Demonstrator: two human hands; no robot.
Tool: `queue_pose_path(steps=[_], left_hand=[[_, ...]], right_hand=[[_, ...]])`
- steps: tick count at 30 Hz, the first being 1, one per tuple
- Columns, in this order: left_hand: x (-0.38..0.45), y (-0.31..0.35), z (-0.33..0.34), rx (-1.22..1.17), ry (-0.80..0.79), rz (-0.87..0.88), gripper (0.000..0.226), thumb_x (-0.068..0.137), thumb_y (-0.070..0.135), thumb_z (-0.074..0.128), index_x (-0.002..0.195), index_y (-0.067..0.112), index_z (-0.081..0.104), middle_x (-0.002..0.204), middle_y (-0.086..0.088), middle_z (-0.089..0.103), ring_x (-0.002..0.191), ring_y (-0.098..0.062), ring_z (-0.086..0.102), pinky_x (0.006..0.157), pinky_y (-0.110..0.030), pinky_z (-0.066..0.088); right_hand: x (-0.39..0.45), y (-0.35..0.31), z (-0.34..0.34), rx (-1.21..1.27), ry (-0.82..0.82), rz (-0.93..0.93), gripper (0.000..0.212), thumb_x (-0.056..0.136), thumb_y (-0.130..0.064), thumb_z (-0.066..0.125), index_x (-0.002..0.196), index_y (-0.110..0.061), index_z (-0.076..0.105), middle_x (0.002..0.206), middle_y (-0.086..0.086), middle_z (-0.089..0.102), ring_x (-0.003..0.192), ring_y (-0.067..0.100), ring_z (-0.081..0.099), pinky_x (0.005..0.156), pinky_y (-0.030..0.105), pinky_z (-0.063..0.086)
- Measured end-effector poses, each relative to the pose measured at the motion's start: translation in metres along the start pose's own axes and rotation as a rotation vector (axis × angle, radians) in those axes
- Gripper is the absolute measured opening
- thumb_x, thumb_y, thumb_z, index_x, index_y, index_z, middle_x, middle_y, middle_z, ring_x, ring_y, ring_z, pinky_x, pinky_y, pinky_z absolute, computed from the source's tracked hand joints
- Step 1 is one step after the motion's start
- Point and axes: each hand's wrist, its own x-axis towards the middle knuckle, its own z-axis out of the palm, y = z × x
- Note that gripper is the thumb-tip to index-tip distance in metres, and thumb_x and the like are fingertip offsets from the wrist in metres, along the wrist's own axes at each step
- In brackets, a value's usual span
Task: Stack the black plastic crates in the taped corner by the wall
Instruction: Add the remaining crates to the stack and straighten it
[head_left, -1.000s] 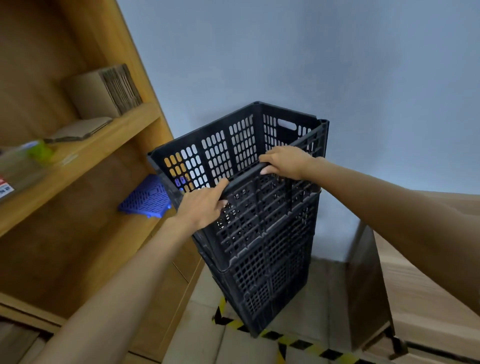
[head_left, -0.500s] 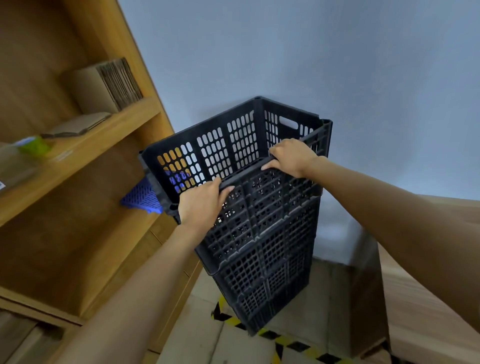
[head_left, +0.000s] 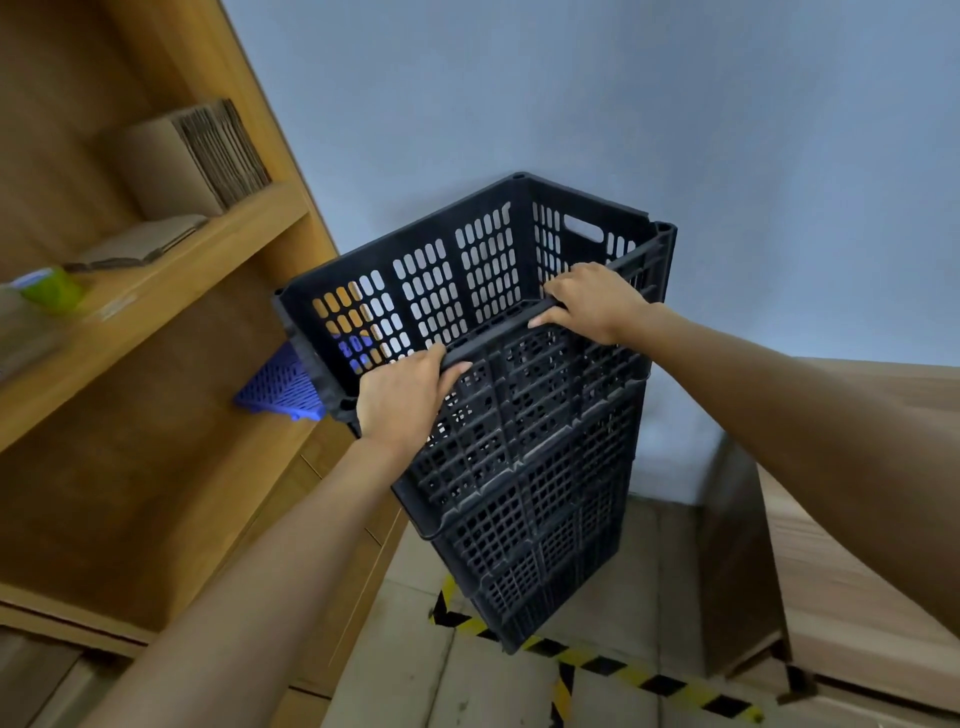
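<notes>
Since a second earlier the top crate (head_left: 467, 291) had tipped a little nearer the person, its open mouth showing more. Left hand (head_left: 402, 400) curled over the near rim, right hand (head_left: 592, 304) gripped the same rim further along, towards the wall (head_left: 675, 130). Beneath both hands sat the lower crates (head_left: 540, 530), inside the yellow-and-black floor tape (head_left: 613, 670). For a clean seat, I judged the top crate wanted levelling, corners lined up, then an even press down with both hands. Left of the left hand stood a wooden shelf (head_left: 171, 270) with folded cardboard (head_left: 208, 150) and a blue plastic piece (head_left: 283, 384); under the right arm, stacked wooden boards (head_left: 841, 571) on a tiled floor (head_left: 415, 675).
</notes>
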Motion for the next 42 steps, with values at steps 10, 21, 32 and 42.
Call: queue_pose_path(steps=[10, 21, 32, 42], left_hand=[[-0.033, -0.039, -0.009, -0.021, 0.06, 0.091, 0.049, 0.094, 0.061, 0.033, 0.074, 0.02, 0.053, 0.049, 0.007, 0.047, 0.037, -0.016, 0.046, 0.036, -0.021, 0.033], [-0.036, -0.061, -0.007, -0.093, 0.134, 0.276, 0.043, 0.094, 0.059, 0.044, 0.082, 0.022, 0.06, 0.052, 0.006, 0.055, 0.043, -0.017, 0.056, 0.037, -0.023, 0.034], [-0.029, -0.08, 0.001, -0.277, 0.099, 0.468, 0.055, 0.095, 0.064, 0.028, 0.08, 0.022, 0.06, 0.06, 0.01, 0.056, 0.05, -0.013, 0.058, 0.04, -0.023, 0.03], [-0.02, 0.002, -0.033, -0.292, -0.021, 0.567, 0.052, 0.086, 0.068, 0.047, 0.11, 0.022, 0.055, 0.09, 0.008, 0.065, 0.074, -0.014, 0.061, 0.063, -0.03, 0.051]], right_hand=[[-0.032, -0.054, -0.014, -0.037, 0.044, 0.074, 0.061, 0.086, -0.071, 0.035, 0.07, -0.014, 0.048, 0.071, 0.003, 0.057, 0.071, 0.022, 0.05, 0.068, 0.035, 0.04], [-0.07, -0.097, -0.031, -0.129, 0.037, 0.259, 0.068, 0.085, -0.075, 0.031, 0.073, -0.013, 0.054, 0.068, 0.0, 0.055, 0.066, 0.019, 0.053, 0.058, 0.03, 0.036], [-0.105, -0.148, -0.046, -0.255, -0.023, 0.444, 0.073, 0.086, -0.076, 0.025, 0.071, -0.014, 0.06, 0.062, -0.001, 0.056, 0.058, 0.018, 0.056, 0.051, 0.028, 0.033], [-0.113, -0.153, -0.061, -0.212, -0.085, 0.479, 0.058, 0.091, -0.066, 0.038, 0.102, -0.012, 0.057, 0.071, 0.0, 0.057, 0.068, 0.02, 0.059, 0.057, 0.031, 0.04]])
